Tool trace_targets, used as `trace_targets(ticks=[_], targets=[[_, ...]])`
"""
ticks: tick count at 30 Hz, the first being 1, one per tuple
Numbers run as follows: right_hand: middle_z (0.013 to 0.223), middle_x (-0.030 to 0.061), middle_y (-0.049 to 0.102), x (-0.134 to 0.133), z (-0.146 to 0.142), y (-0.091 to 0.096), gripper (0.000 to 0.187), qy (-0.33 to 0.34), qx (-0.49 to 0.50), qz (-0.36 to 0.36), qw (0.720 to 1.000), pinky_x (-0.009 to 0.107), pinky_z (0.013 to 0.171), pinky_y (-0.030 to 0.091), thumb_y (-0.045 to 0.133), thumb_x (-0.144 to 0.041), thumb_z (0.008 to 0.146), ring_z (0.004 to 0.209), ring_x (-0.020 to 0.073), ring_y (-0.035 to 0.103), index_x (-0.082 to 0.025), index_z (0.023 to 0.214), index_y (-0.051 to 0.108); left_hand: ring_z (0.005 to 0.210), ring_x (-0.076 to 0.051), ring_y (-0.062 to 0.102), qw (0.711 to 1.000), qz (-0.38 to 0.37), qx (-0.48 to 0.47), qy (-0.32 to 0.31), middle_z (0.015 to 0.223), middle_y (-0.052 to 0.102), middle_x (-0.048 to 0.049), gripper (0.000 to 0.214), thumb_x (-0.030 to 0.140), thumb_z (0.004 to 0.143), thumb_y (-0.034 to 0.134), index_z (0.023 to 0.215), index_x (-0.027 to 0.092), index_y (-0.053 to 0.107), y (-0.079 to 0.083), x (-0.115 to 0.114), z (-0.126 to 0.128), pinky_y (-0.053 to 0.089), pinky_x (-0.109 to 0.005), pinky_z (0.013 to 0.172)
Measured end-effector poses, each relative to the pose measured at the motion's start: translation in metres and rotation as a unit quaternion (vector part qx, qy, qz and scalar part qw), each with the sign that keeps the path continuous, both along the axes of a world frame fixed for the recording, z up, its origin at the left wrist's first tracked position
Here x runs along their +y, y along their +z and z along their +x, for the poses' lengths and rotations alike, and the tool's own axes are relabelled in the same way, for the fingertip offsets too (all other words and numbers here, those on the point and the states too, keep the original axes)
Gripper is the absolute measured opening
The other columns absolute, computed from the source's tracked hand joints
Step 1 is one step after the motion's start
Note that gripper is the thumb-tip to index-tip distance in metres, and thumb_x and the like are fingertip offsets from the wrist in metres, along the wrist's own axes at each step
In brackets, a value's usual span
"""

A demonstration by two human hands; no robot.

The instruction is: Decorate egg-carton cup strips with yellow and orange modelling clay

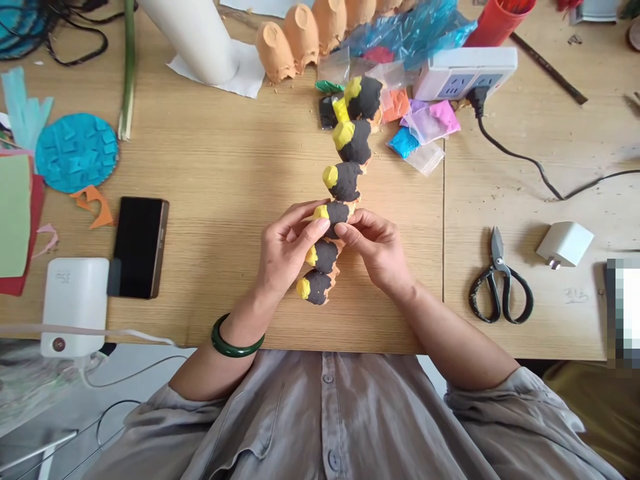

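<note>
Table [200, 287] wide beneath; over its middle, strip [347, 181] of six humps, slanting away. Looks light, stiffish. Left hand [281, 250], right hand [377, 248]: both grips pinching fourth hump [336, 217] from far end, one either side. Black coat [369, 100] probably soft, could dent under pressure; yellow tips [343, 135] likely same. Ragged orange rim [378, 120] looks fragile: best held there, lightly.

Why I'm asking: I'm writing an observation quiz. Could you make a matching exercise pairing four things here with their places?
1. black-and-yellow strip
2. phone
3. scissors
4. green bangle

A. on the table, left of the left hand
B. on the table, right of the right hand
C. around the left arm
D. held in both hands

Pairs: 1-D, 2-A, 3-B, 4-C
</note>
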State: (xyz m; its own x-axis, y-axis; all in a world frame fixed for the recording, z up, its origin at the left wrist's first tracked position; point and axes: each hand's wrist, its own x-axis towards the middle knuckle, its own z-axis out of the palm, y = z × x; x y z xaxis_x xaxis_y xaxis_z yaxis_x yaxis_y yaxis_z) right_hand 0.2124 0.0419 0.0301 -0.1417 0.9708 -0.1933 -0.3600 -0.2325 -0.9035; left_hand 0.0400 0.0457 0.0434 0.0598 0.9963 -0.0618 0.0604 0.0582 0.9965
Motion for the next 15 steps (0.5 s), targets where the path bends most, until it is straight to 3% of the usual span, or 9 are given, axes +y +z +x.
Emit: trace_targets(ticks=[4, 8, 15], targets=[[0.095, 0.0011, 0.082, 0.0011, 0.0022, -0.0013, 0.055, -0.009, -0.004, -0.003, 1.000, 0.032, 0.087, 0.064, 0.102, -0.074, 0.077, 0.087, 0.0166, 0.073, -0.024, 0.088, 0.080, 0.137, -0.032, 0.080, 0.999, -0.026, -0.030, -0.012, 0.146, 0.085, -0.0072, 0.052, 0.068, 0.103, 0.078, 0.134, 0.026, 0.087, -0.0033, -0.0025, -0.0018, 0.070, -0.039, 0.111], [0.093, 0.0006, 0.083, 0.0022, 0.0035, -0.0031, 0.055, -0.006, -0.001, -0.010, 1.000, 0.033, 0.088, 0.066, 0.102, -0.074, 0.077, 0.088, 0.0174, 0.074, -0.025, 0.089, 0.080, 0.118, -0.028, 0.086, 0.999, -0.006, -0.042, -0.008, 0.139, 0.086, -0.0094, 0.046, 0.060, 0.101, 0.086, 0.129, 0.024, 0.087, -0.0032, -0.0030, -0.0005, 0.072, -0.032, 0.094], [0.092, -0.0002, 0.083, -0.0002, 0.0029, -0.0047, 0.048, 0.023, -0.001, -0.003, 1.000, 0.032, 0.085, 0.067, 0.101, -0.069, 0.083, 0.085, 0.0162, 0.075, -0.025, 0.092, 0.083, 0.113, -0.027, 0.087, 0.999, 0.017, -0.018, 0.028, 0.131, 0.087, -0.0121, 0.051, 0.062, 0.093, 0.093, 0.121, 0.020, 0.086, 0.0009, -0.0018, 0.0023, 0.073, -0.032, 0.094]])
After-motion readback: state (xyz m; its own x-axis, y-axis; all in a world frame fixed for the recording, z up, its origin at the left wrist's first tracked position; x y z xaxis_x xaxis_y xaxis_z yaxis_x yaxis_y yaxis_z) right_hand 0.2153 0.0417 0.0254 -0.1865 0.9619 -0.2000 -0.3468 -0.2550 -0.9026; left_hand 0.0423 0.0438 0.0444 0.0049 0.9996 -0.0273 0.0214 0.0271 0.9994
